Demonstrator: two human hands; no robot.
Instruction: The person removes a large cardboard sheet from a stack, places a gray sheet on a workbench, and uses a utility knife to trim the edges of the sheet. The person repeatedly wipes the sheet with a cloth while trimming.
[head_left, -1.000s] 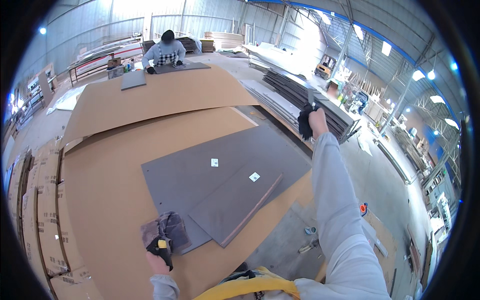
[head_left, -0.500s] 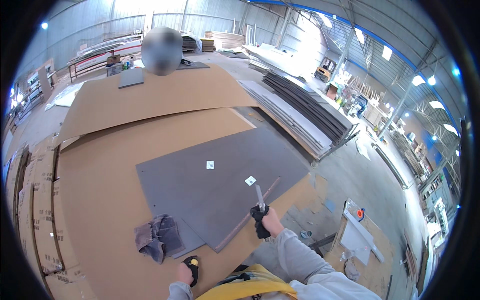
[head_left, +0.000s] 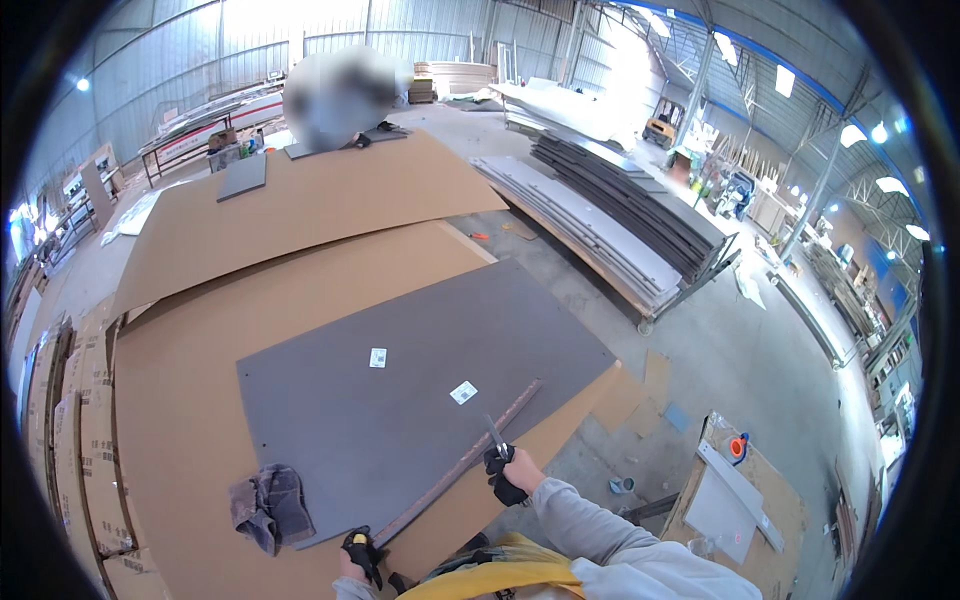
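1. Two brown sheets spread across the middle of my view: the near sheet (head_left: 170,420) lies on my side, and the far sheet (head_left: 320,205) beyond it shows a dark gap under its front edge
2. To the right of them I see a panel stack (head_left: 625,205), dark boards beside paler ones
3. Down the left side I have cartons (head_left: 95,480), packed close together
4. At the far end of the far sheet I make out a co-worker (head_left: 345,100), mostly blurred
5. The big panel (head_left: 420,310), grey, lies flat on the near sheet
6. The narrow panel (head_left: 420,450), also grey, lies on the big panel along its near side, its reddish edge running between my two hands
7. The cloth (head_left: 272,508) lies crumpled at the left corner of the panels, just beside my left hand
8. My right hand (head_left: 513,475), dark over the fingers, is closed around a metal tool (head_left: 495,434), which points up over the reddish edge; I cannot tell whether they touch
9. My left hand (head_left: 360,560), black and yellow on top, is at the narrow panel's near corner; I cannot tell how wide its fingers are
10. One white label (head_left: 378,358) sits on the big panel
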